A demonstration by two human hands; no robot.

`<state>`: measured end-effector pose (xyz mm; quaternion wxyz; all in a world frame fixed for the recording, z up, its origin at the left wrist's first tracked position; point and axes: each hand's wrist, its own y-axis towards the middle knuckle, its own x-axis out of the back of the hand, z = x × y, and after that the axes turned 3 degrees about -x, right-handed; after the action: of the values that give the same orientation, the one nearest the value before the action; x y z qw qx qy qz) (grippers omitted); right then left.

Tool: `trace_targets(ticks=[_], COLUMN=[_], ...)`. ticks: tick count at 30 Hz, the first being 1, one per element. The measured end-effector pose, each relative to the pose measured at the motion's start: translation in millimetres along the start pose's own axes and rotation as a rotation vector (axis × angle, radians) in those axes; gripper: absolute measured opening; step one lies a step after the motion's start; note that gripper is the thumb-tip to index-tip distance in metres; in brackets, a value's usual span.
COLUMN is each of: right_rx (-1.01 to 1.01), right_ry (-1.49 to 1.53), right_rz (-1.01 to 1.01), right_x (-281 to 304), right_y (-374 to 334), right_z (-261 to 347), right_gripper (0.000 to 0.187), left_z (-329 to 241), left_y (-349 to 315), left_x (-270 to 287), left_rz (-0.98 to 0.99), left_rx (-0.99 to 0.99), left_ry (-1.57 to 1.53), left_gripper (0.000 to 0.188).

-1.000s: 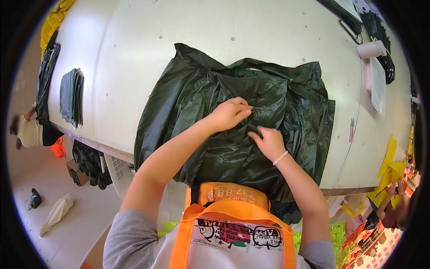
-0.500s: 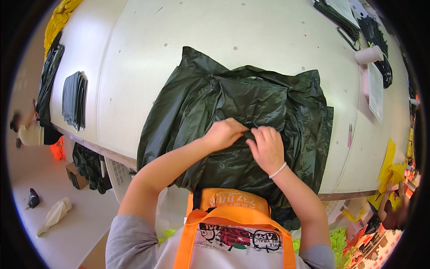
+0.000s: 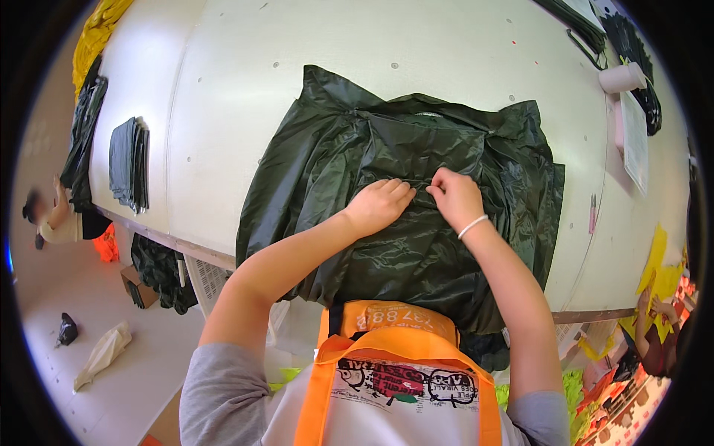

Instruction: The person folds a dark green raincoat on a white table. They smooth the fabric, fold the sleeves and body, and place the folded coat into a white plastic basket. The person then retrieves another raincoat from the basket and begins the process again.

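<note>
A thin, shiny dark green garment (image 3: 424,249) is spread over the white table in front of me, wrinkled, its near end hanging past the table edge against my orange apron. My left hand (image 3: 381,207) rests on the middle of it, fingers bent together and gripping the cloth at a crosswise fold. Just right of it, my right hand (image 3: 457,196) pinches the same fold between thumb and fingers. A small gap separates the two sets of fingertips. What lies under the fingers is too small to make out. A white band (image 3: 473,227) circles my right wrist.
A folded dark stack (image 3: 128,163) lies on the table (image 3: 216,149) at left. Along the right are a white cup-like roll (image 3: 622,77), a paper sheet (image 3: 633,141), a pinkish slim tool (image 3: 593,214) and dark folded pieces (image 3: 632,52). Other people work at both sides.
Both hands have moved farther from me over the garment, the right one more. The right fingers, looser before, are now drawn into a pinch. The view has shifted slightly.
</note>
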<state>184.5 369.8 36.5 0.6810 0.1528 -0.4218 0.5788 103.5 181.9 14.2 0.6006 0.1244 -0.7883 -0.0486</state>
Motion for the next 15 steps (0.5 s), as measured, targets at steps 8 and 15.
trace_targets(ticks=[8, 15], right_rx=[0.168, -0.219], right_ry=[0.056, 0.215], right_rz=[-0.139, 0.084], right_x=[-2, 4], right_y=[-11, 30], right_z=[-9, -14], right_gripper=[0.021, 0.017], left_z=[48, 10], left_y=[32, 32], left_x=[3, 1], left_rz=[0.148, -0.06], left_rx=[0.658, 0.089], left_ry=[-0.976, -0.126], left_gripper=[0.017, 0.029])
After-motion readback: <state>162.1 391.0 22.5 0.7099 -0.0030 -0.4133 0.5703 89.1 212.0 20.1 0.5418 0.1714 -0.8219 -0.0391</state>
